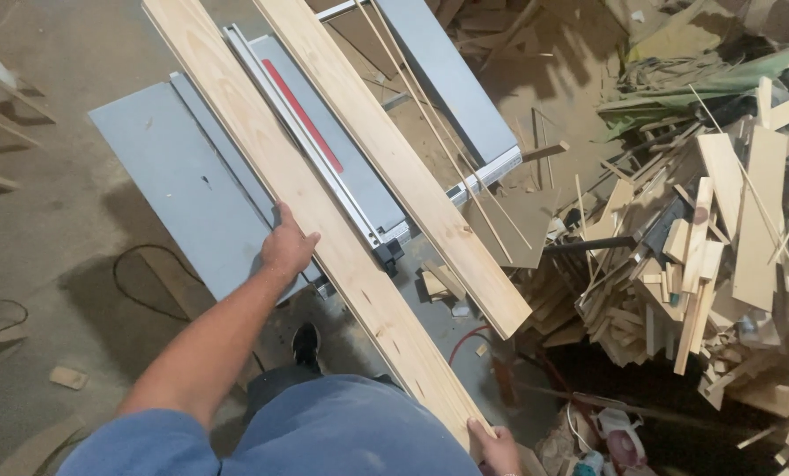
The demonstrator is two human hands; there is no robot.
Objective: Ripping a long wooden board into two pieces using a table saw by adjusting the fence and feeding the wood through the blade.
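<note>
Left hand [286,247]: fingers curled over the left edge of a long pine board [306,211], gripping it. Right hand [493,448]: fingers closed on the same board's near end, by the waist. Board lay slantwise across a grey table saw [183,185], beside its red insert strip [302,115]. Second board [394,159] lay right of it. Offcut heap [703,256] stood further right; white-and-red packages [610,441] lay on the floor below it.
</note>
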